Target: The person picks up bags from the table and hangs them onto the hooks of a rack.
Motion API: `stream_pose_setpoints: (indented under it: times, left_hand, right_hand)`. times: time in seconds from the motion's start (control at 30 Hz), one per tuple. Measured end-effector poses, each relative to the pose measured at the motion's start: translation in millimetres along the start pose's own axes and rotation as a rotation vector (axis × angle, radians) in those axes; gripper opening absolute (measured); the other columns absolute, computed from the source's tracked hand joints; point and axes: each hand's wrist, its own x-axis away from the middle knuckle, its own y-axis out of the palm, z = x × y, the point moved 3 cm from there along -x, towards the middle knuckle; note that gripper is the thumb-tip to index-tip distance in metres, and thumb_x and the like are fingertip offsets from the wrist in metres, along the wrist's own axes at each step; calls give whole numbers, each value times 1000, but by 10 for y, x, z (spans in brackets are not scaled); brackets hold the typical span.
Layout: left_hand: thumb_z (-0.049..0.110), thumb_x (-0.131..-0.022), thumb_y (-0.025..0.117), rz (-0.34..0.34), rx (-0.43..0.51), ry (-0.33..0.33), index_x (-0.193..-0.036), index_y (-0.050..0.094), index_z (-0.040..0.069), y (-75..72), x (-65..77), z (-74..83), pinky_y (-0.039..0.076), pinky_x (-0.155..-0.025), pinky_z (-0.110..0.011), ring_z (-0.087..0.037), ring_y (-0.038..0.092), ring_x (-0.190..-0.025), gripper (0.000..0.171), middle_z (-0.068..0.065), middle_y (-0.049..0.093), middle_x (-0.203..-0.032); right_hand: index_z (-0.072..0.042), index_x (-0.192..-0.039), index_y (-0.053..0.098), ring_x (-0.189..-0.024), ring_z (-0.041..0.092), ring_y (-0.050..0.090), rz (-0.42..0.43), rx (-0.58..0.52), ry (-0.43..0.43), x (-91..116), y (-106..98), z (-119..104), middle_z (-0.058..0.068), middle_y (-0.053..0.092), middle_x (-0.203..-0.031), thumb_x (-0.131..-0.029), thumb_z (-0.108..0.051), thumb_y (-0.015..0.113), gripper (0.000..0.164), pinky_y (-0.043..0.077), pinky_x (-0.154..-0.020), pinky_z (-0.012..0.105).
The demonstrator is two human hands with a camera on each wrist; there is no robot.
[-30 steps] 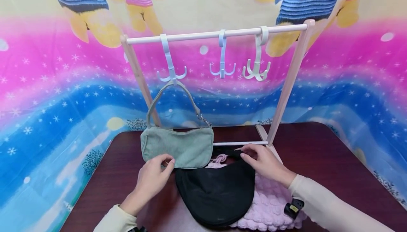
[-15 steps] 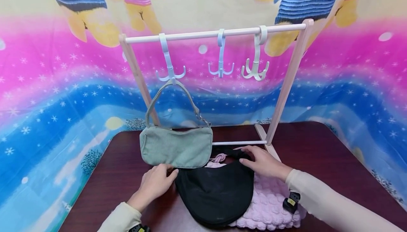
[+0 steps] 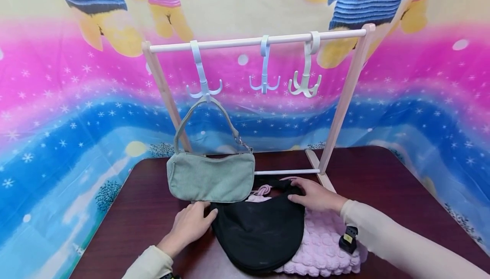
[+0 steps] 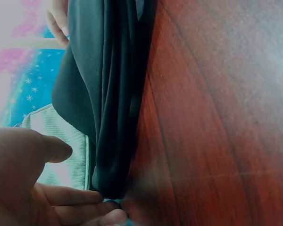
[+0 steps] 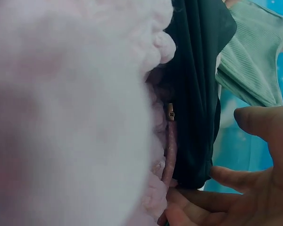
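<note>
We find the black bag, partly over the pink bag, roughly midway between the table's side edges. Left hand and right hand touch its ends, both spread wide; such loose contact, we judge, risks slipping.

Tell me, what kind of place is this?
Probably a staged tabletop indoors: a small rack with hooks stands on a dark table, a green bag hangs from one, and a snowflake-patterned cloth hangs behind.
</note>
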Motion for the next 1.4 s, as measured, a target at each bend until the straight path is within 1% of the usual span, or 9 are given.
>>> stream_pose_setpoints:
  times: [0.1,0.23,0.47,0.7,0.77,0.87,1.0,1.2,1.4]
  left_hand:
    - [38,-95,65,-12,40,-5,-127,71,9,17,2,1,56,-78,-52,-30,72,-102,43,-10,75,-119]
    - [35,-95,66,-12,135,0,-127,71,11,30,13,8,56,-81,-49,-23,73,-98,40,-3,78,-105]
    - [26,-96,65,-50,347,6,-124,71,5,54,11,27,55,-91,-45,-17,73,-97,36,-7,76,-113]
    - [21,-97,64,-122,541,-38,-128,64,5,98,42,21,54,-65,-34,-17,66,-65,34,-11,73,-103]
    - [20,-97,64,-131,565,-43,-128,61,5,111,51,24,55,-60,-33,-18,64,-66,35,-13,71,-102]
    - [20,-97,64,-138,595,-65,-128,59,5,134,62,17,55,-56,-34,-19,63,-70,35,-16,67,-102]
    - [17,-96,67,-148,669,-67,-126,57,2,176,68,1,56,-57,-34,-18,63,-68,35,-14,65,-92]
    - [4,-89,70,-226,820,11,-127,48,-4,236,93,-38,56,-56,-32,-14,64,-60,45,-9,65,-76]
    - [-2,-83,73,-252,815,36,-131,49,-3,229,104,-65,54,-52,-32,-14,59,-59,53,-15,62,-97]
  right_hand:
    - [8,-139,51,-132,42,55,-30,-48,6,-28,6,14,28,57,-139,-99,-30,64,57,46,-105,56]
    - [10,-142,46,-133,43,54,-69,-138,30,-54,14,12,30,54,-142,-99,-28,64,60,46,-106,55]
    - [5,-142,48,-111,27,62,-72,-225,76,-52,33,-20,21,64,-126,-96,-26,68,59,55,-79,34]
    - [4,-149,38,-72,20,63,-84,-352,140,-58,30,-40,10,62,-91,-98,-21,67,64,55,-66,38]
    - [5,-150,36,-69,19,62,-89,-390,148,-58,34,-39,8,60,-84,-98,-21,66,65,54,-65,39]
    - [7,-149,37,-66,17,61,-95,-420,133,-55,45,-30,6,61,-83,-98,-20,66,65,54,-64,39]
    - [9,-136,52,-64,12,58,-112,-413,71,-41,54,-12,2,62,-79,-97,-18,67,50,51,-61,32]
    - [9,-119,62,-71,6,57,-111,-397,-25,7,91,-33,2,68,-84,-93,-13,67,33,46,-62,23]
    - [12,-112,55,-75,4,58,-139,-460,-56,39,120,-68,8,69,-92,-92,-5,62,26,47,-65,22]
